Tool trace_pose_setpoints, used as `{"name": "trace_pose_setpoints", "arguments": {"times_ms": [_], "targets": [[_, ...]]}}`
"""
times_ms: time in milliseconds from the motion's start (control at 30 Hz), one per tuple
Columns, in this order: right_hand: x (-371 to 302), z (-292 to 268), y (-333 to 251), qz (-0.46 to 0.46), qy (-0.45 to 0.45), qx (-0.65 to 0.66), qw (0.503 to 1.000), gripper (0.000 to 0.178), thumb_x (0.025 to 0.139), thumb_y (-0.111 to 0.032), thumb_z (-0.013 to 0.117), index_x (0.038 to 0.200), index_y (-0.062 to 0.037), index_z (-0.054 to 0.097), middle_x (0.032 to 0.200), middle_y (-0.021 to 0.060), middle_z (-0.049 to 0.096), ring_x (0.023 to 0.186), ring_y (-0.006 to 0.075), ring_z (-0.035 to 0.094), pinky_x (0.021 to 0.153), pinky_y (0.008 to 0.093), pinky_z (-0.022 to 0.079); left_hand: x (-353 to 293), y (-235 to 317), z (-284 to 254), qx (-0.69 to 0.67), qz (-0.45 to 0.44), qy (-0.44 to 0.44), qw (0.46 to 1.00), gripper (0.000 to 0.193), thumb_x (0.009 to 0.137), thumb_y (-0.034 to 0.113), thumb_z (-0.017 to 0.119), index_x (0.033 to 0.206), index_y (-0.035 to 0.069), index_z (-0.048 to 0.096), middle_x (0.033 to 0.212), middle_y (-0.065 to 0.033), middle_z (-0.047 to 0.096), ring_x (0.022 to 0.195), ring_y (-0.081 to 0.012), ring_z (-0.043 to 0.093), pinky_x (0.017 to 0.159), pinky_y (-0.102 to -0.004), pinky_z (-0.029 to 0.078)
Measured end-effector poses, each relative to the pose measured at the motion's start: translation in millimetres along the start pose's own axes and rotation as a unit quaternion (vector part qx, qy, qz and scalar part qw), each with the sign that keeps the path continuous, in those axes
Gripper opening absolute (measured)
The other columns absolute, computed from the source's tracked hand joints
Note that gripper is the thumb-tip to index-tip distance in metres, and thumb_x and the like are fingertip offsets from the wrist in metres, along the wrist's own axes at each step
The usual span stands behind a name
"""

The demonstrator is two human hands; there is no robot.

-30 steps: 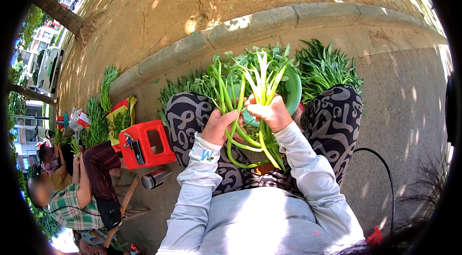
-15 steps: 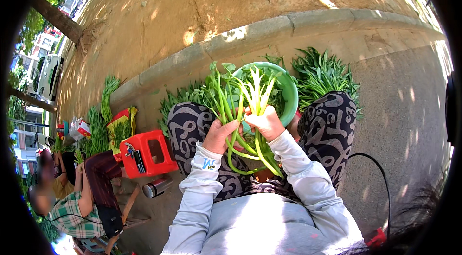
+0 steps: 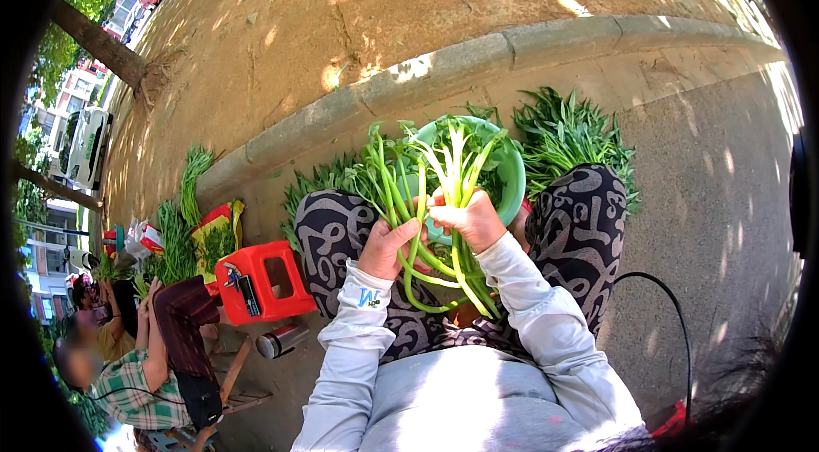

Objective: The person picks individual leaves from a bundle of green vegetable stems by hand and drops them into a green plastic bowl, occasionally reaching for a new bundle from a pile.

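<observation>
My left hand (image 3: 388, 249) is closed round a bunch of long green leafy stalks (image 3: 394, 188), their leaves pointing away from me. Close beside it, my right hand (image 3: 471, 220) grips a second bunch of paler leafy stalks (image 3: 455, 164), pinching near the top with thumb and fingers. Lower ends of the stalks hang and curve over my lap, crossing one another. Just beyond both hands stands a light green basin (image 3: 514, 175) between my knees, with leafy greens inside, partly hidden by the bunches.
A heap of greens (image 3: 570, 132) lies right of the basin, another (image 3: 320, 183) to its left. Left of my knee are a red plastic stool (image 3: 277, 305) with small items on it and a metal flask (image 3: 281, 338). A co-worker (image 3: 141, 384) sits further left. A kerb (image 3: 461, 64) runs behind.
Both hands keep their hold on the stalks and have hardly moved. The whole view has shifted slightly, and the co-worker's hands at the left have moved a little.
</observation>
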State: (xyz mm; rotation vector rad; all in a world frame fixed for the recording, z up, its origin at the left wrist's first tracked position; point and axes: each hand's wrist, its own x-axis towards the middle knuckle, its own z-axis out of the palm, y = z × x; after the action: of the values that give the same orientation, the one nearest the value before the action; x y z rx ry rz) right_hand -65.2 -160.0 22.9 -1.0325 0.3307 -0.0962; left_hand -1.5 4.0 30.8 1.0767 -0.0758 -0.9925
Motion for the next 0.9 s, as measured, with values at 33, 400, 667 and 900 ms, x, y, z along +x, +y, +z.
{"name": "trace_pose_setpoints", "arguments": {"times_ms": [33, 400, 667, 900], "targets": [[-0.8, 0.4, -2.2, -0.003, -0.011, 0.003, 1.0, 0.017, 0.076, -0.003, 0.066, 0.09, 0.0021, 0.06, 0.074, 0.007, 0.062, 0.056, 0.0116, 0.056, 0.05, 0.0227, 0.045, 1.4, -1.7, -0.9, -0.002, 0.005, -0.001, 1.0, 0.042, 0.085, 0.017, 0.06, 0.124, 0.005, 0.048, 0.081, -0.0047, 0.055, 0.064, -0.0152, 0.058, 0.051, -0.03, 0.055], [-5.7, 8.1, -9.6, 0.002, -0.035, 0.015, 0.999, 0.021, 0.077, 0.002, 0.061, 0.098, 0.0052, 0.061, 0.079, 0.0084, 0.064, 0.063, 0.0147, 0.061, 0.055, 0.0269, 0.051, 1.5, -1.6, 5.4, 0.002, 0.017, 0.018, 1.0, 0.039, 0.086, 0.017, 0.059, 0.121, 0.004, 0.05, 0.083, -0.004, 0.054, 0.064, -0.0147, 0.058, 0.048, -0.0268, 0.054], [-5.2, 8.4, 3.3, -0.023, -0.019, -0.038, 0.999, 0.026, 0.078, -0.011, 0.061, 0.099, 0.0043, 0.063, 0.082, 0.006, 0.065, 0.07, 0.0097, 0.059, 0.063, 0.0239, 0.048, 1.5, 0.7, 8.5, 0.017, 0.009, 0.015, 1.0, 0.037, 0.084, 0.019, 0.061, 0.117, 0.004, 0.053, 0.086, -0.0037, 0.057, 0.075, -0.0131, 0.059, 0.059, -0.0255, 0.052], [-4.8, 7.2, 17.4, 0.014, -0.024, 0.065, 0.998, 0.027, 0.079, -0.01, 0.061, 0.101, 0.004, 0.061, 0.084, 0.005, 0.064, 0.069, 0.0097, 0.058, 0.062, 0.0231, 0.047, 3.9, -0.7, 9.1, -0.005, 0.023, 0.019, 1.0, 0.038, 0.081, 0.02, 0.063, 0.114, 0.003, 0.056, 0.094, -0.0041, 0.061, 0.077, -0.012, 0.058, 0.07, -0.0254, 0.047]]}}
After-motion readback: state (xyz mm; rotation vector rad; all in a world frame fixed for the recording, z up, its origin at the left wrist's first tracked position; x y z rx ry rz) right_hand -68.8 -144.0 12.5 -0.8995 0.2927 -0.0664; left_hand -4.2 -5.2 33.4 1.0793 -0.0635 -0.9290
